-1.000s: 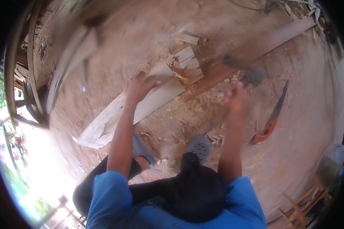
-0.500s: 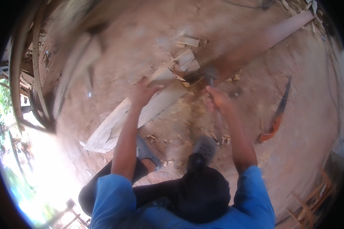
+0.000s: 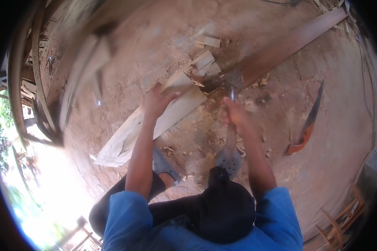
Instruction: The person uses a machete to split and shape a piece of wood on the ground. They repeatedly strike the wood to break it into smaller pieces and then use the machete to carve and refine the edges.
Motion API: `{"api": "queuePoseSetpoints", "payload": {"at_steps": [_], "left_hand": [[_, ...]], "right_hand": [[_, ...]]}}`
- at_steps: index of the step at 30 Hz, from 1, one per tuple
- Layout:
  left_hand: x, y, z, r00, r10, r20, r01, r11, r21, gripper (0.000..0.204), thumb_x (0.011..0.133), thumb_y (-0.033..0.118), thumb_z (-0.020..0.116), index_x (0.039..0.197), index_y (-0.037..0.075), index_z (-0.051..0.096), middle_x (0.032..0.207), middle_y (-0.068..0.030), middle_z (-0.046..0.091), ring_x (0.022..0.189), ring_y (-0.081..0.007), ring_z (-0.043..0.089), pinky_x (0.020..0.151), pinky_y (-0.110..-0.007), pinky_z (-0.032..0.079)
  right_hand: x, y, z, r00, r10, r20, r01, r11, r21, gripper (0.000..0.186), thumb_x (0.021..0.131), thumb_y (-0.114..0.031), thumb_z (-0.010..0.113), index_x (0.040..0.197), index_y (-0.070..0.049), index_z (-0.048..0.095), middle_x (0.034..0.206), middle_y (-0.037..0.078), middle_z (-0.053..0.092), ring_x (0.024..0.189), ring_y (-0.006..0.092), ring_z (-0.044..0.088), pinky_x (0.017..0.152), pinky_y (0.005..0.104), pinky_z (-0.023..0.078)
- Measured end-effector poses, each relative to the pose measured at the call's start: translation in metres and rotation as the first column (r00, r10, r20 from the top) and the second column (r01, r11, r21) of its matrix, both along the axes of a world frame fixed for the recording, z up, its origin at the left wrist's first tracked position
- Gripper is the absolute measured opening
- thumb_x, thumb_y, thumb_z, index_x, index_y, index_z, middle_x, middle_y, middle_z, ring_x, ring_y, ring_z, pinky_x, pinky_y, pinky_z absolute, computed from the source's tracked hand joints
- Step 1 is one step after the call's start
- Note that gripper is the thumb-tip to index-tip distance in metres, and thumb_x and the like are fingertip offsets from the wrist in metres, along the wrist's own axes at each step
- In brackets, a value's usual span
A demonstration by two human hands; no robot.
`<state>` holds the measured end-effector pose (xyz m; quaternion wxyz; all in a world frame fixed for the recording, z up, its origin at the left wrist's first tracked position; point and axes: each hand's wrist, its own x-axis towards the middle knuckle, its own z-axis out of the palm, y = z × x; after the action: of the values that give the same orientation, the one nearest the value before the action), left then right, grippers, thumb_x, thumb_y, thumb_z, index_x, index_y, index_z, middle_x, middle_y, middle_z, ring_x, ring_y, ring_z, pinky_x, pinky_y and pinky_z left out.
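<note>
My left hand grips the upper edge of a pale wooden board, thumb spread over its face. The board lies diagonally, its notched, splintered end at the upper right. My right hand is closed round the long handle of a hatchet-like tool, its blurred dark head beside the board's cut area. A long reddish-brown plank runs from behind that area toward the upper right. Wood chips are scattered around my grey shoes.
A saw with orange handle lies on the dirt floor to my right. Timber boards are piled at the left beside a bright opening. A small offcut lies beyond the board, and a wooden frame is at the lower right.
The tool in my right hand has moved down and leftward to the board's cut area. My left hand stays on the board; the view has shifted slightly.
</note>
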<state>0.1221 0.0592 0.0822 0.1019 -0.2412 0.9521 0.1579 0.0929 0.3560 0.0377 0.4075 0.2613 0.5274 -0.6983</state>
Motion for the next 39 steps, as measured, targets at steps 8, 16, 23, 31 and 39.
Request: {"api": "queuePoseSetpoints", "payload": {"at_steps": [8,16,23,31,39], "left_hand": [[0.0,-0.003,-0.001,0.999,-0.007,-0.042,0.007,1.0,0.008,0.092,0.073,0.075,0.074,0.129,0.003,0.062,0.116,-0.0215,0.072,0.111,-0.0381,0.069,0.09,-0.048,0.054],[-0.002,0.004,0.012,0.998,0.027,0.054,-0.03,0.998,0.047,0.086,0.073,0.072,0.076,0.123,0.002,0.065,0.103,-0.0216,0.074,0.101,-0.0377,0.071,0.085,-0.047,0.055],[0.005,0.003,0.008,0.996,-0.015,-0.084,0.016,1.0,0.01,0.083,0.073,0.071,0.077,0.117,0.001,0.065,0.099,-0.0238,0.073,0.097,-0.0407,0.071,0.082,-0.05,0.054],[0.005,0.004,0.006,1.0,-0.003,-0.031,0.003,1.0,-0.017,0.084,0.074,0.073,0.076,0.117,0.003,0.064,0.098,-0.0205,0.074,0.098,-0.0393,0.071,0.081,-0.049,0.055],[0.008,0.002,0.002,0.996,-0.016,-0.09,0.009,0.996,-0.084,0.081,0.074,0.071,0.077,0.114,0.002,0.065,0.099,-0.02,0.074,0.098,-0.0384,0.072,0.082,-0.048,0.055]], "right_hand": [[0.009,0.017,0.016,0.977,-0.209,-0.05,0.21,0.977,0.026,0.032,0.103,-0.038,0.057,0.107,-0.007,0.051,0.065,-0.002,0.049,0.048,0.0089,0.048,0.042,0.0276,0.043],[-0.007,0.016,0.033,0.965,-0.132,-0.229,0.181,0.961,0.21,0.032,0.102,-0.038,0.059,0.111,-0.008,0.052,0.065,-0.003,0.05,0.048,0.0089,0.05,0.042,0.027,0.045],[-0.02,0.026,0.033,0.987,-0.109,-0.117,0.114,0.993,0.034,0.03,0.1,-0.039,0.062,0.105,-0.01,0.056,0.065,-0.002,0.053,0.047,0.0089,0.05,0.041,0.026,0.045],[-0.009,0.009,0.018,0.996,0.016,-0.091,-0.009,0.997,0.077,0.03,0.1,-0.038,0.061,0.105,-0.009,0.056,0.063,-0.002,0.052,0.046,0.0096,0.049,0.042,0.0282,0.045],[-0.029,0.039,0.016,0.921,-0.367,-0.127,0.376,0.925,0.056,0.029,0.1,-0.037,0.062,0.105,-0.009,0.056,0.064,-0.002,0.049,0.045,0.01,0.047,0.041,0.0284,0.044]]}}
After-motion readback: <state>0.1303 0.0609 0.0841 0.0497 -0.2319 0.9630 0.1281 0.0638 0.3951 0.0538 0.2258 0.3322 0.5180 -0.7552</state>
